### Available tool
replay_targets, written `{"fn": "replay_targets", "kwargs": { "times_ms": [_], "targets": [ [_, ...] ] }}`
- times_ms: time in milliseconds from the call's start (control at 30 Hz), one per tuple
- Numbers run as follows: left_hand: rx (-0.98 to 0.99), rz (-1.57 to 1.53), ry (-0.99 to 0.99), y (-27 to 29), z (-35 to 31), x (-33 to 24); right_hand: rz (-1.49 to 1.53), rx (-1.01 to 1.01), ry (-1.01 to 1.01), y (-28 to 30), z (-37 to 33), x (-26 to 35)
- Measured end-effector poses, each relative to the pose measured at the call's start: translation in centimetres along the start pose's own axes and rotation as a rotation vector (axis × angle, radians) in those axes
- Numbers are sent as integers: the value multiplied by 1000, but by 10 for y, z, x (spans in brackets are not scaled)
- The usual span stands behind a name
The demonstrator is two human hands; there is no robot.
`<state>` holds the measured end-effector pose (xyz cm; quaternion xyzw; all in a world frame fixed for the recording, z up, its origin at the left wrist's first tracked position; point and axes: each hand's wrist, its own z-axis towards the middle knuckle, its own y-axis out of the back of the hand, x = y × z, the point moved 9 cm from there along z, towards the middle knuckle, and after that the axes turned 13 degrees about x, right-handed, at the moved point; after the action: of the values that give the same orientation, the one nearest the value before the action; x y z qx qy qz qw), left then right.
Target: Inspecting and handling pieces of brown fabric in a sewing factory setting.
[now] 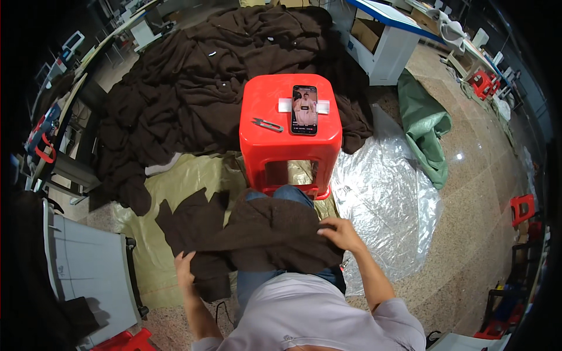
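A dark brown piece of knit-like cloth [275, 234] lies across my lap, one folded strip stretched sideways between my hands. My left hand [185, 267] pinches its left edge, where more of the cloth hangs down beside my leg. At the right end my right hand [342, 234] grips the edge between thumb and fingers. Just beyond my knees stands a red plastic stool [290, 149]. On its top lie thread snips [267, 125] and a phone [304, 110] with a lit screen, resting over a small white piece.
Behind the stool spreads a large heap of dark brown garments [175, 76]. Yellowish sheeting [158, 281] and clear plastic sheet [380, 193] cover parts of the floor. A grey wheeled panel [88, 269] stands at left, green tarp [424, 128] and a blue-edged white table [386, 50] at far right.
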<state>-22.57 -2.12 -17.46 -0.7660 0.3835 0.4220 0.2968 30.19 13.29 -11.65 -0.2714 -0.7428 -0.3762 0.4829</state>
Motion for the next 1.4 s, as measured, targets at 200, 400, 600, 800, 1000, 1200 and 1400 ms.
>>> {"fn": "replay_targets", "kwargs": {
  "times_ms": [200, 400, 600, 800, 1000, 1200, 1400],
  "targets": [
    [588, -119, -193, -131, -103, -140, -366, -1267, -23, 174, -141, 54],
    [988, 140, -355, -250, -154, -182, -558, -2101, 65, 221, -342, 95],
    [819, -114, 61, -243, -97, -109, -449, -1989, 164, 214, -333, 106],
    [764, -20, 7, -257, -95, -78, -93, -421, 308, 66, -92, 164],
    [694, 136, -198, -274, -93, -78, -80, 629, 814, -133, -56, 249],
    [622, -13, -263, -261, -95, -87, 14, 137, 642, -95, 19, 204],
    [377, 90, -439, -247, -80, -78, 78, 443, 380, -135, 17, 189]
  ]
}}
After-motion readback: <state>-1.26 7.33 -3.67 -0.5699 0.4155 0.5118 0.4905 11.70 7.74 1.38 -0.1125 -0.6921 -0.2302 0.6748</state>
